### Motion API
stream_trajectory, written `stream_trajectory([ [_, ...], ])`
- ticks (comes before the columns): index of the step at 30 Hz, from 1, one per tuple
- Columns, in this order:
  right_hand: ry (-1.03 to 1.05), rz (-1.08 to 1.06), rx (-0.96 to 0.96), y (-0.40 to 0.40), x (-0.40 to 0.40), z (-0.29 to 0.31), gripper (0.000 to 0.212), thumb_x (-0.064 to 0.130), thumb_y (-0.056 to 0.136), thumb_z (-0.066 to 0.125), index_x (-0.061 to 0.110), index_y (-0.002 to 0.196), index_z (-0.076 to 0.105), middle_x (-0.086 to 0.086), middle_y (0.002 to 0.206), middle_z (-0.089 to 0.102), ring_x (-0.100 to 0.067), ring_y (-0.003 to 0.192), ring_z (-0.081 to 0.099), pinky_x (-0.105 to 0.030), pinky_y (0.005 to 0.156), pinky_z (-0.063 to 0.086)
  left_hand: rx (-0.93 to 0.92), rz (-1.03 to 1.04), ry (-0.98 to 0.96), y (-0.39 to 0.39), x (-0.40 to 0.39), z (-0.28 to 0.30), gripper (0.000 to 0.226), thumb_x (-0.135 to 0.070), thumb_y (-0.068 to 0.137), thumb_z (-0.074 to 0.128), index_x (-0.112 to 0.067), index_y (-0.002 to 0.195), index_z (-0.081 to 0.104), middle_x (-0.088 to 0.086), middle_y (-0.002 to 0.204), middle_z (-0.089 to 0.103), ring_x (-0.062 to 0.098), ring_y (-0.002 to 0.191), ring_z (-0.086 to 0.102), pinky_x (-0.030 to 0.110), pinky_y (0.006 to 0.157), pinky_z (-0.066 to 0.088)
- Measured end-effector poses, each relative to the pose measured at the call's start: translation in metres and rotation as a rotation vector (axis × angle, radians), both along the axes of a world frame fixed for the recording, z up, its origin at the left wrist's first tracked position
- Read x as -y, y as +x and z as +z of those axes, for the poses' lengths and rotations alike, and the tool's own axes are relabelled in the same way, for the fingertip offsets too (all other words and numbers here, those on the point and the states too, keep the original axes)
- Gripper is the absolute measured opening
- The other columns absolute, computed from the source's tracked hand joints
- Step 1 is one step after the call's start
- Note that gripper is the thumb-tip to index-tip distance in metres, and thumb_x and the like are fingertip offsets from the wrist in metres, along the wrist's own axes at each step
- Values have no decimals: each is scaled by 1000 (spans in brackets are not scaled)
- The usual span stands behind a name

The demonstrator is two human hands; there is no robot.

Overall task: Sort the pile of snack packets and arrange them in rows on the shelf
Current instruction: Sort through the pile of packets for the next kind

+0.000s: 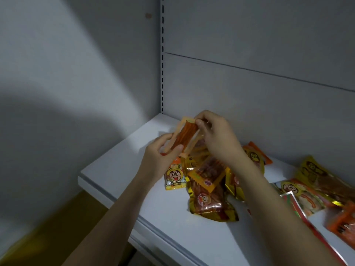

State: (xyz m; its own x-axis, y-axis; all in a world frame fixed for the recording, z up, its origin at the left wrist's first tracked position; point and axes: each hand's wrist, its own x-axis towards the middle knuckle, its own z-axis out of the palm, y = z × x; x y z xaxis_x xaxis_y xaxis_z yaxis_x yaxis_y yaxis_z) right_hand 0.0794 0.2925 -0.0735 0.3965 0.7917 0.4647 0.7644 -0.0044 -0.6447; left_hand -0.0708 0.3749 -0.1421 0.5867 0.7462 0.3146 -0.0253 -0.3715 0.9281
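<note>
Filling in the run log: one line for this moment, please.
phase: sorting | left hand: holds orange packet | right hand: pinches its top | pile: unsorted on shelf | rows: none in view

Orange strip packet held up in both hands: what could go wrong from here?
1. The left hand and right hand only pinch the ends of the orange strip packet; it could slip back into the pile.
2. The gold packet lies near the shelf front edge; a forearm nudge might knock it off.

bare shelf (123, 166) left, packet pile (211, 189) right
</note>
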Motion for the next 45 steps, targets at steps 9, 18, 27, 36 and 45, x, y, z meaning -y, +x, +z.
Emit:
stream_trajectory([
  [9,-239,-490,-127,56,7,-9,20,23,100,50,8,104,63,-9,106,65,-29,102,59,-31,72,36,113,109,-296,43,-26,28,13,-17,100,60,-15,113,62,7,99,72,16,70,69,16,55,53],
  [18,-412,-463,-168,72,-2,-44,26,32,88,73,7,88,66,-8,87,64,-29,90,63,-34,74,47,107,103,-274,52,-41,11,12,-9,99,57,-20,104,56,5,87,69,15,52,60,31,52,53],
  [27,197,-227,-403,53,-1,-11,13,14,93,63,21,84,57,3,89,64,-20,82,68,-38,73,56,135,20,-363,49,-37,13,18,3,97,56,-14,103,57,11,93,71,22,65,73,29,52,58],
  [36,-122,205,-154,31,-1,-22,22,5,86,72,20,73,63,13,105,65,-5,103,62,-36,90,54,190,-165,-614,48,-37,19,39,-37,104,42,-4,116,60,14,92,76,27,77,75,28,57,57],
  [45,-185,-71,-140,52,10,-17,5,23,93,67,22,89,70,11,88,68,-3,80,63,-24,69,50,146,-190,-512,48,-35,9,27,-4,94,62,-8,121,60,16,110,74,35,95,74,42,71,63],
])
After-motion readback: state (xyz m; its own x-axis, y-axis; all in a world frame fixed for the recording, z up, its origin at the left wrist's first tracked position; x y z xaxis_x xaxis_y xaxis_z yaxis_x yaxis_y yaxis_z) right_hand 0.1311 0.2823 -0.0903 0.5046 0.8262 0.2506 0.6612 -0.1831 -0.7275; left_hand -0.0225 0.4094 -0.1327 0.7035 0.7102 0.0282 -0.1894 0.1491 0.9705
